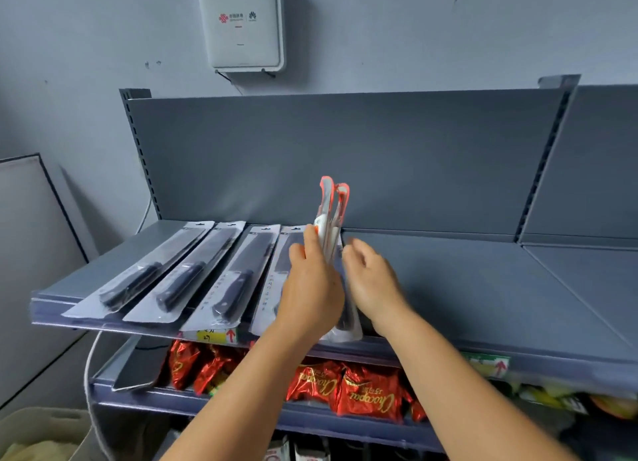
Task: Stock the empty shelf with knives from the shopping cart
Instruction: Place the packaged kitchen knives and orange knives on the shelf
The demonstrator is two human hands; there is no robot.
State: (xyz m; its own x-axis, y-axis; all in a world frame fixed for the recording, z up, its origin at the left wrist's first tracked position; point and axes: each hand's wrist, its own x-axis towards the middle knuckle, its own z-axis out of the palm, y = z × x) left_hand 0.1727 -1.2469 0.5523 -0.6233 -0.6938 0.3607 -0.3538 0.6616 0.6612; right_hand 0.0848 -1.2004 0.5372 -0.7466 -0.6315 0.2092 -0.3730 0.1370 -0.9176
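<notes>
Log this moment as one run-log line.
left hand: holds upright orange-edged packaged knives | right hand: open beside them | grey metal shelf: four flat black-handled packaged knives at left

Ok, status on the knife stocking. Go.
Left hand gripping upright orange-edged knife packs; right hand open beside them. Four packaged knives flat on shelf. Space to the right unobstructed.

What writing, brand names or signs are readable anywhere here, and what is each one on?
"Chocopau", gold script printed upside down: red snack bags on the lower shelf.
Red knot emblem and a flower-like logo: white wall box; its small text is too blurred to read.
Red up arrow: yellow price tag; its handwriting is unreadable.
Red up arrow: green price tag; print unreadable.
Packaged knives: card print too small to read.
</notes>
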